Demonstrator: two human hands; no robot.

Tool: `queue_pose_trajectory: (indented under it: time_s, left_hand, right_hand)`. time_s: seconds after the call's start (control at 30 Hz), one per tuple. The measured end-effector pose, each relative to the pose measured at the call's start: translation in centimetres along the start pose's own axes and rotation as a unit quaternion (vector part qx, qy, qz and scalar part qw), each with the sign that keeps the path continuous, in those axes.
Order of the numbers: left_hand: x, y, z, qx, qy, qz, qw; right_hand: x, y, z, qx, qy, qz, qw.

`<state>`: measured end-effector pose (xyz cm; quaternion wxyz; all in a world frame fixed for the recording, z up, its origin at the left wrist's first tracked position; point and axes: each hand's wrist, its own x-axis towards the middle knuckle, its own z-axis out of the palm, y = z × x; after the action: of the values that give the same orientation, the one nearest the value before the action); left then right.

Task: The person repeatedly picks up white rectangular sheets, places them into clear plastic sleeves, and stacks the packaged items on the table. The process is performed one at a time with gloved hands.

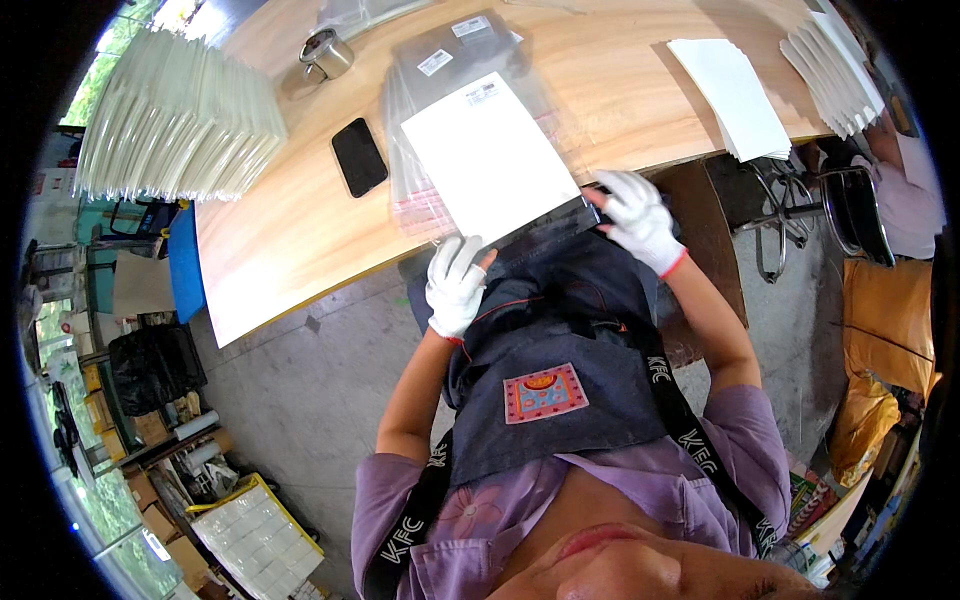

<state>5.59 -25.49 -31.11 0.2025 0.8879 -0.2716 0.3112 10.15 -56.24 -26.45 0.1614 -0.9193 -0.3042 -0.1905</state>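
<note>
A white sheet [490, 155] with a small label at its far end lies at the table's near edge. Clear plastic of a bag [545, 228] shows along its near side and hangs over my lap. My left hand [457, 285], in a white glove with bare thumb tip, is closed at the bag's left corner. At the right corner my right hand [636, 215], gloved likewise with bare fingertips, pinches the bag's edge. Beneath the sheet lies a pile of clear plastic bags [405, 165], with labelled ones [455, 80] behind it.
A black phone [359, 158] and a metal mug [327, 56] stand left of the pile. Stacked clear sleeves [180, 120] fill the far left. White sheets [728, 98] lie at the right, near another person [905, 180] and a chair [857, 215].
</note>
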Motion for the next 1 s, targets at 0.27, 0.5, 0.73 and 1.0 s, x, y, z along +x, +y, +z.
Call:
queue_pose_trajectory:
  time_s: [0.27, 0.5, 0.73, 1.0]
  left_hand:
    - [-3.6, 0.5, 1.1, -0.161, 0.031, -0.348, 0.923]
    - [-3.6, 1.9, 1.6, -0.546, 0.253, -0.671, 0.434]
    - [-2.5, 5.5, 0.6, -0.708, -0.1, -0.552, 0.43]
    - [4.7, 6.3, 1.0, -0.716, 0.046, -0.552, 0.425]
  right_hand:
    - [-0.6, -0.8, 7.6, 0.272, 0.097, 0.162, 0.943]
    - [-1.0, -2.1, 7.8, 0.526, 0.037, 0.536, 0.66]
    - [1.0, -3.8, 3.5, 0.63, -0.055, 0.517, 0.577]
    - [1.6, -3.9, -3.2, 0.598, -0.068, 0.48, 0.638]
